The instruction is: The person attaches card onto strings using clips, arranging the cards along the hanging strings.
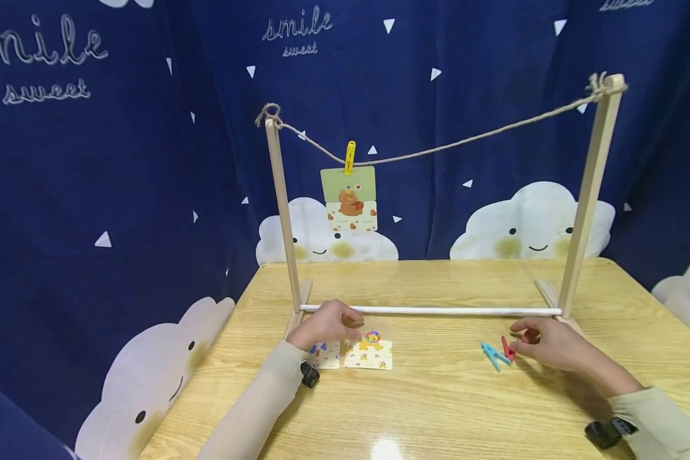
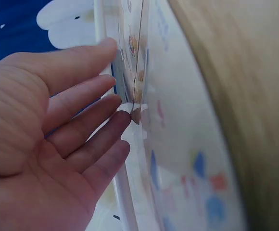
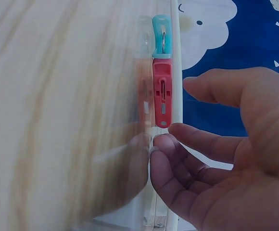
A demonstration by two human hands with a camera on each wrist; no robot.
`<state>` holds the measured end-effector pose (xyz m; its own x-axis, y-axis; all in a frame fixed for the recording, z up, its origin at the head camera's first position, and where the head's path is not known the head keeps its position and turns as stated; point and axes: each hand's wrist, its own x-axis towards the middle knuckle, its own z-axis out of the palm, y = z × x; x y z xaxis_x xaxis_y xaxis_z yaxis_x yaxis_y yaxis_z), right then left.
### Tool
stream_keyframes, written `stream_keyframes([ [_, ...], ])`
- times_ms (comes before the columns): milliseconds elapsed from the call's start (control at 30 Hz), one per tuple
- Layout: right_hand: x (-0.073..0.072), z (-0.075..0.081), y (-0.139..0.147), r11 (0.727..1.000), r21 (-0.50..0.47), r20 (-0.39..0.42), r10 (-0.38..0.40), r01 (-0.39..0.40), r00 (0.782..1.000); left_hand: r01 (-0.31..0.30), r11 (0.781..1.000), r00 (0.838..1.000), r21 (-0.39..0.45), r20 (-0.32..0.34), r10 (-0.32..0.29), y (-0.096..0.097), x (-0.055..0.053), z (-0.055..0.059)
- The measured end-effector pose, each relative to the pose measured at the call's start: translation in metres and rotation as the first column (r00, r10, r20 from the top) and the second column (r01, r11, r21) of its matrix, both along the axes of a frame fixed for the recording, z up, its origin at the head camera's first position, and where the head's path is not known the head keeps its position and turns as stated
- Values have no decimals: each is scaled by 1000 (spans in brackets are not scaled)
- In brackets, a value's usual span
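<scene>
My left hand (image 1: 329,321) is over two picture cards on the table, its fingers loosely extended at the top of the lion card (image 1: 369,360). Left of that lies a second card (image 1: 329,361), partly hidden by the hand. The left wrist view shows nothing gripped between thumb and fingers (image 2: 96,130). On the right, my right hand (image 1: 554,345) is beside a red clothespin (image 1: 507,349), thumb and bent fingers apart around its near end. A light blue clothespin (image 1: 494,355) lies just left of the red one; both also show in the right wrist view.
A wooden frame with two posts (image 1: 591,191) and a white bottom bar (image 1: 437,311) stands behind the hands. A sagging twine (image 1: 460,146) joins the posts. From it hangs a bear card (image 1: 351,204) under a yellow clothespin (image 1: 350,157). A dark blue curtain (image 1: 425,76) backs the table.
</scene>
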<state>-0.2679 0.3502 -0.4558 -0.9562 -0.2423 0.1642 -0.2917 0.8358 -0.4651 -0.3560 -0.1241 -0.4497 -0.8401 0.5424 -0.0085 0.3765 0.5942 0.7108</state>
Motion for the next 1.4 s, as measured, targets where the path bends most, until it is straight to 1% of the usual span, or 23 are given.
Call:
stream_keyframes([
  [200, 0, 1, -1, 1000, -6, -9, -2, 2, 1000, 40, 996, 998, -79, -40, -43, 3, 0, 2],
  [400, 1, 1, -1, 1000, -4, 0, 2, -2, 1000, 40, 992, 997, -118, -63, -47, 4, 0, 2],
  [633, 0, 1, -3, 1000, 14, -6, -28, 28, 1000, 27, 993, 998, -115, -56, -34, 4, 3, 5],
  [900, -1, 3, -6, 999, 4, 62, -51, 51, 997, 51, 994, 998, -96, -26, -54, 4, 0, 2],
  [1067, -3, 3, -9, 999, 0, 48, -50, 50, 998, 51, 995, 999, -90, -3, -51, 2, -1, 1],
  [1400, -8, -1, -13, 999, -2, 42, -45, 45, 998, 41, 992, 999, -117, -7, -42, 3, 0, 5],
])
